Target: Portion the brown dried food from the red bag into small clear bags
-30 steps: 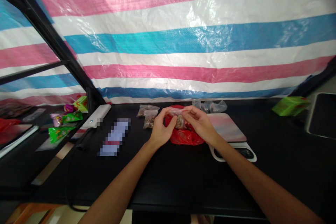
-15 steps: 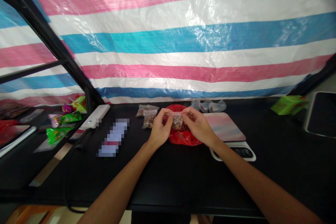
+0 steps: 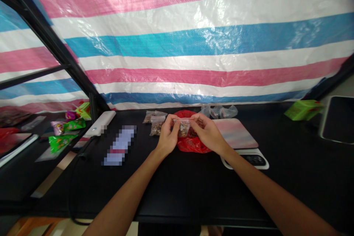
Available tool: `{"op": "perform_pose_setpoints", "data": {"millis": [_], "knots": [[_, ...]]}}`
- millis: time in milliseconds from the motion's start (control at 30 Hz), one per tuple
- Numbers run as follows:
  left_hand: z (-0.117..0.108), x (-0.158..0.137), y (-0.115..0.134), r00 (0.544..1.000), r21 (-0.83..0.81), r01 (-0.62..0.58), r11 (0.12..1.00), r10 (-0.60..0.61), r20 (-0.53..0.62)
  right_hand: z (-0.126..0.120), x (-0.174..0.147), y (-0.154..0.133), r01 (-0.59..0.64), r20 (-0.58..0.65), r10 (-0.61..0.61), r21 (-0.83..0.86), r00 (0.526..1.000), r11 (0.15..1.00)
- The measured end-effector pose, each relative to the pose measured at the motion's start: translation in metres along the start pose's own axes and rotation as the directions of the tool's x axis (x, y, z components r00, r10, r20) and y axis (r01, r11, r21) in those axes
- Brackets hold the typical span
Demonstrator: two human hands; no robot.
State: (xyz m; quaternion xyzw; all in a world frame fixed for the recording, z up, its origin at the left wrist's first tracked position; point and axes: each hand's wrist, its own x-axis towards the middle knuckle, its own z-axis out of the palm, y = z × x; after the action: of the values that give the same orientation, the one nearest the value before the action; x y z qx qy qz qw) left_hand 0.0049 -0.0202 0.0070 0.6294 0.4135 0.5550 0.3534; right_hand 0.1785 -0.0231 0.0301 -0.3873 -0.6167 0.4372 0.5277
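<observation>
On the table (image 3: 177, 188) — packets (image 3: 156, 127) left of the bag (image 3: 193, 146), scale (image 3: 239, 133) to its right, box (image 3: 302, 110) farther right.

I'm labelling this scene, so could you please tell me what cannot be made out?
All in the head view:
Clear bag between left hand and right hand: contents too small to identify.
Red bag: middle hidden by hands and clear bag.
Scale: display too dark and small to read.
Bluish object: pixelated over.
Dark-faced device: cut off by right edge.
</observation>
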Motion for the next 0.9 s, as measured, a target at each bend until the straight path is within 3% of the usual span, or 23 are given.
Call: {"op": "perform_pose_setpoints", "data": {"millis": [500,700,900], "knots": [[0.0012,-0.0015,0.0018,0.999,0.060,0.008,0.998,-0.011,0.051,0.0007,-0.0002,0.0023,0.017,0.011,-0.017,-0.020,1.000,1.000],[0.0006,-0.0019,-0.0007,0.999,0.076,-0.030,0.997,0.027,0.033,0.0039,-0.0025,0.0009,0.016,0.020,-0.016,0.007,1.000,1.000],[0.0019,-0.0038,0.0015,0.994,0.066,-0.063,0.996,0.056,0.092,0.0022,-0.0034,0.0045,0.019,0.003,-0.019,-0.045,1.000,0.999]]}}
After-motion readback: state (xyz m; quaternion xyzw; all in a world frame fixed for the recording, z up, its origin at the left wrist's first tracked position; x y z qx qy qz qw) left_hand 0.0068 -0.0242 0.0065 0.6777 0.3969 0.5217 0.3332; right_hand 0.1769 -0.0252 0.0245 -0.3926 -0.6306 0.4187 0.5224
